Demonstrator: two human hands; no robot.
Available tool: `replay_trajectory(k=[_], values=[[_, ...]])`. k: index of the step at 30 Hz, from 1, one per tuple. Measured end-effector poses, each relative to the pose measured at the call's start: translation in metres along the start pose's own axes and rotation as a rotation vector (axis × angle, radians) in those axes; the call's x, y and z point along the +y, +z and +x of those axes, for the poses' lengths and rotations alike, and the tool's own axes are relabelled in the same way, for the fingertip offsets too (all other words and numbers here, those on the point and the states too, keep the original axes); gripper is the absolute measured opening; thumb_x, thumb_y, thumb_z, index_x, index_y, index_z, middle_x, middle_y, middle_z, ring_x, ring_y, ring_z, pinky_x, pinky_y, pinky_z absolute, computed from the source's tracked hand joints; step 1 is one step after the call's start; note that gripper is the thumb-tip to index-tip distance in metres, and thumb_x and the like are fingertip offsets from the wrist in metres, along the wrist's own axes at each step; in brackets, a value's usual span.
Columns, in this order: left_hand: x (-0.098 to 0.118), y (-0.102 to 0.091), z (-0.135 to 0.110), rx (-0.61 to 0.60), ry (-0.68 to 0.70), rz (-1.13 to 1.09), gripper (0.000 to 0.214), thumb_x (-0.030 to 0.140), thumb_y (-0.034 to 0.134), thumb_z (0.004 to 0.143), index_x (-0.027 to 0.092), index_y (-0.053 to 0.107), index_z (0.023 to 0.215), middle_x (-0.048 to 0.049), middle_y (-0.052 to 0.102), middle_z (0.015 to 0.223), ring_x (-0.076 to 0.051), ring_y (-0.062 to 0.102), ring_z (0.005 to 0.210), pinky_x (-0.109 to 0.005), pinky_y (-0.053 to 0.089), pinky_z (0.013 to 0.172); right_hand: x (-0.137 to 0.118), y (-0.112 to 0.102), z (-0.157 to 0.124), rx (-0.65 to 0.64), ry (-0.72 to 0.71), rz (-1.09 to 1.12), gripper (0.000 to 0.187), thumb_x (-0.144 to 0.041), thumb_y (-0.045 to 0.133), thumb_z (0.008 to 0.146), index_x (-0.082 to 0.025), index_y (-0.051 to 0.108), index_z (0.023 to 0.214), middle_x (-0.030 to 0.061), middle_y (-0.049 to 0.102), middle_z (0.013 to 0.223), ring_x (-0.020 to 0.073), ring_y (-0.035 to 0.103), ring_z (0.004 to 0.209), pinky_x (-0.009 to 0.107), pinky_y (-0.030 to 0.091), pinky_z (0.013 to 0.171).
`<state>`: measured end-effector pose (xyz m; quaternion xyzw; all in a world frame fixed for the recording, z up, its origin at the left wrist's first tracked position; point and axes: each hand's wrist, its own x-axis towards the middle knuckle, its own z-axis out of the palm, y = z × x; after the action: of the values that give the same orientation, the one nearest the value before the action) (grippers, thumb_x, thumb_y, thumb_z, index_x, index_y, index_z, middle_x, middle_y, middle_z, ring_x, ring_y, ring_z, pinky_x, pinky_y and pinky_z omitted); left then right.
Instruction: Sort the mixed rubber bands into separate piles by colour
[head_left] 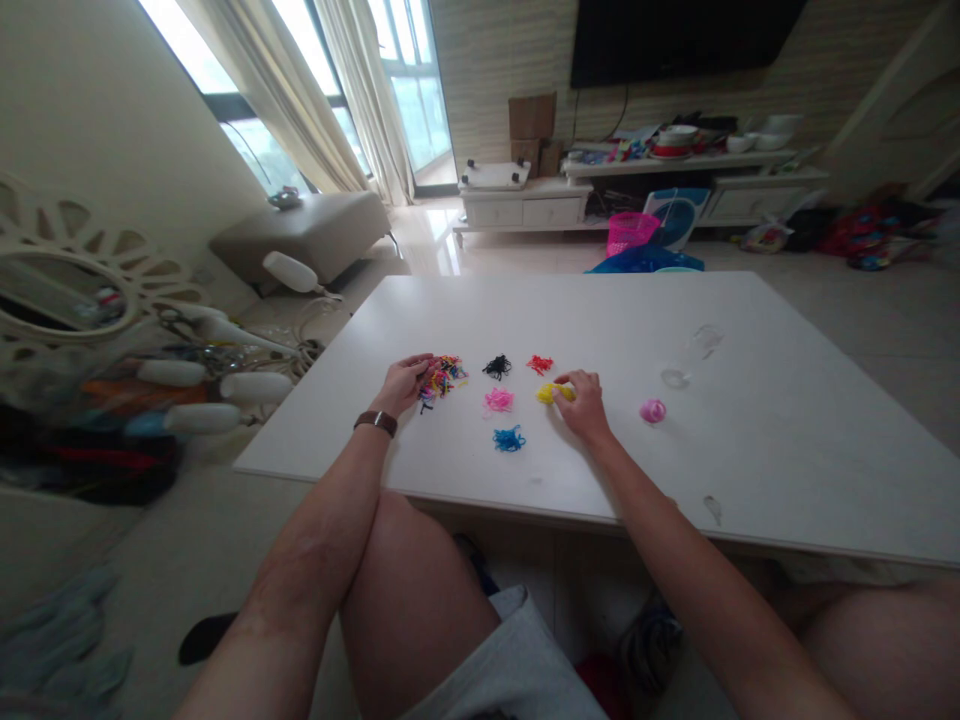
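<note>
At the left of the white table (450, 310) lies a mixed pile of small rubber bands (445, 374) in many colours. My left hand (407, 382), with a dark watch on the wrist, rests at the pile's left edge, fingers curled together; what they pinch is too small to make out. My right hand (585, 402) is at the yellow rubber bands (549, 394), its thumb and fingertips closed on them. Between the hands are separate heaps of black (496, 367), pink (499, 401) and blue rubber bands (509, 439). Red ones (540, 365) lie just behind the yellow heap.
A pinkish-purple ball-like item (652, 410) sits right of my right hand. Clear plastic pieces (675, 378) lie farther right, another (712, 510) near the front edge. Beyond the table stand a pink basket (631, 234) and a low cabinet (525, 208); a white lamp-like frame (255, 388) is at left.
</note>
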<state>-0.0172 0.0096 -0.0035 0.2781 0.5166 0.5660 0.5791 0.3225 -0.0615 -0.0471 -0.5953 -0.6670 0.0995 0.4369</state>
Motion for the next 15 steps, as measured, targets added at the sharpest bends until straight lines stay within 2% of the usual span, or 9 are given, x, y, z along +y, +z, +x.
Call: replay_trajectory(k=[3,6,11,15], values=[[0.001,0.009,-0.008,-0.064,-0.033,0.044,0.012,-0.002,0.066,0.084,0.006,0.071,0.092,-0.0155,0.074,0.088,-0.010,0.066,0.063,-0.018,0.056,0.059,0.000,0.000,0.000,0.003,0.003,0.003,0.008,-0.030,0.059,0.083,-0.023,0.063,0.086,0.0069,0.068,0.097,0.0295,0.051,0.100,0.045,0.040,0.092],[-0.003,0.021,-0.017,-0.185,-0.067,0.115,0.012,0.004,0.071,0.083,0.006,0.074,0.095,-0.0151,0.074,0.088,-0.006,0.055,0.052,-0.019,0.049,0.049,-0.001,0.000,0.000,0.004,-0.002,0.007,0.008,-0.030,0.059,0.084,-0.023,0.063,0.086,0.0068,0.068,0.096,0.0296,0.051,0.101,0.045,0.040,0.092],[-0.019,0.048,-0.032,-0.356,-0.084,0.218,0.006,0.011,0.074,0.083,0.007,0.077,0.086,-0.0149,0.073,0.087,-0.008,0.054,0.059,-0.018,0.043,0.051,-0.006,-0.003,-0.001,0.000,-0.045,-0.012,0.008,-0.029,0.059,0.087,-0.023,0.063,0.087,0.0059,0.068,0.094,0.0283,0.052,0.100,0.044,0.039,0.091],[-0.034,0.072,-0.047,-0.524,-0.117,0.274,0.016,0.020,0.079,0.080,0.006,0.078,0.088,-0.0125,0.072,0.082,-0.006,0.050,0.057,-0.021,0.040,0.054,-0.018,-0.005,-0.006,-0.004,-0.151,-0.003,0.011,-0.031,0.060,0.091,-0.023,0.066,0.086,0.0054,0.068,0.093,0.0271,0.054,0.101,0.042,0.038,0.090]])
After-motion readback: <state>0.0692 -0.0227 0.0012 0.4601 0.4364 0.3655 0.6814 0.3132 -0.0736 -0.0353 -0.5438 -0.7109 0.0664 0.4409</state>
